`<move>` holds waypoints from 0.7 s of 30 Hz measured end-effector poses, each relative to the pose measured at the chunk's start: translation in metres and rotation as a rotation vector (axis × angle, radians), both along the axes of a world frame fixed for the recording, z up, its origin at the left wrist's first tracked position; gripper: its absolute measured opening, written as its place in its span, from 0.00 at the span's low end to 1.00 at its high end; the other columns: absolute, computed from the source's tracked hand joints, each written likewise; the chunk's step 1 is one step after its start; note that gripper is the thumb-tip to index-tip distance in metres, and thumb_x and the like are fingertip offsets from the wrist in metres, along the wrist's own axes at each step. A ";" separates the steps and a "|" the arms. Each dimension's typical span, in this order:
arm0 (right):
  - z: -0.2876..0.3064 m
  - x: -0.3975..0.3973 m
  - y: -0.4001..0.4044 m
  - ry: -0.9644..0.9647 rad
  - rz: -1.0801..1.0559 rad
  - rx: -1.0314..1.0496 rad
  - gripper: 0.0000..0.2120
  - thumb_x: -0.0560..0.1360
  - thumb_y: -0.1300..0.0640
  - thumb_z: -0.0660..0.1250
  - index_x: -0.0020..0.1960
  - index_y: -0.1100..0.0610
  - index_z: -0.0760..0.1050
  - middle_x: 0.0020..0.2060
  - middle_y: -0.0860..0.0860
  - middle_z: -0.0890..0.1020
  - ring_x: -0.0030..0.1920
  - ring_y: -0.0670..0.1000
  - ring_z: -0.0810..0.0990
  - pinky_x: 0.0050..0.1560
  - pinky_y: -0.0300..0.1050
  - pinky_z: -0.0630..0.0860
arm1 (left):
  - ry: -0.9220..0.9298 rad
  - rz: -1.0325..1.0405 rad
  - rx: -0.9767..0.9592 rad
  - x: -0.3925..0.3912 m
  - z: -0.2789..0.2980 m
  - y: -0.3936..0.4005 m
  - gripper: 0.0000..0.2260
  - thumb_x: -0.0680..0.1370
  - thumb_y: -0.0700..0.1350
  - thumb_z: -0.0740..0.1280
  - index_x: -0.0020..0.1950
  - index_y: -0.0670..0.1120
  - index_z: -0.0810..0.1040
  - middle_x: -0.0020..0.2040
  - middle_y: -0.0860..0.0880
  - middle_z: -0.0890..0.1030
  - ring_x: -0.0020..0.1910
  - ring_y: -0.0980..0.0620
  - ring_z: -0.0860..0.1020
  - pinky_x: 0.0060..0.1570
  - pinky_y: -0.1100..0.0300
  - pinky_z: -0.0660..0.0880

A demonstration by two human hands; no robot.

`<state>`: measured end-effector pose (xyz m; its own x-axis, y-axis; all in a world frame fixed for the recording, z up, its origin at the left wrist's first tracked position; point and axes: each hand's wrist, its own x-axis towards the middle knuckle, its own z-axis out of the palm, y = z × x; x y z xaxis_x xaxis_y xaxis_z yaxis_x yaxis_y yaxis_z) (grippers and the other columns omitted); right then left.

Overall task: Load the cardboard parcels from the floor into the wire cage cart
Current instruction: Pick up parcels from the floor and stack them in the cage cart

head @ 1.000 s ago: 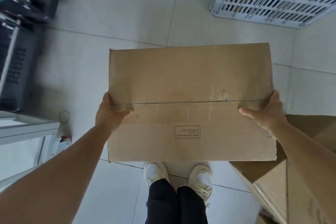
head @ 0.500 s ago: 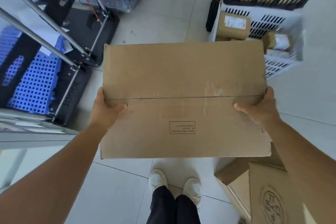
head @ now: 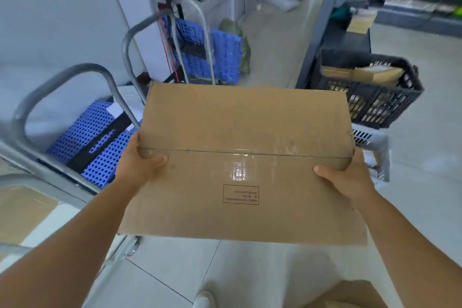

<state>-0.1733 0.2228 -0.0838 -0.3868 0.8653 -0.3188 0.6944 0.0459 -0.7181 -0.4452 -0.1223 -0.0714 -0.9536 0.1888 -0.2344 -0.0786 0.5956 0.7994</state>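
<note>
Gripping the cardboard parcel at both side edges, the left hand and the right hand are carrying it flat in the air at about waist height, thumbs lying on its taped top near the centre seam, fingers hidden below. A printed box mark is showing on the near flap. To the left, a metal cart with curved tube handles is holding blue perforated plastic panels. A black plastic crate with cardboard packets is sitting on the floor beyond the right edge.
</note>
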 end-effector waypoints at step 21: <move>0.222 -0.097 -0.111 0.216 0.422 0.069 0.55 0.61 0.41 0.79 0.78 0.48 0.50 0.73 0.55 0.66 0.69 0.62 0.67 0.66 0.61 0.69 | 0.280 0.386 0.034 0.074 0.242 -0.204 0.39 0.68 0.49 0.78 0.75 0.49 0.64 0.67 0.48 0.75 0.62 0.44 0.76 0.63 0.46 0.72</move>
<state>-0.2703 0.1117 0.1387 -0.7602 0.6345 -0.1398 0.4400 0.3444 -0.8294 -0.3715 -0.3264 0.1702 -0.9812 -0.1882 0.0418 -0.0674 0.5382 0.8401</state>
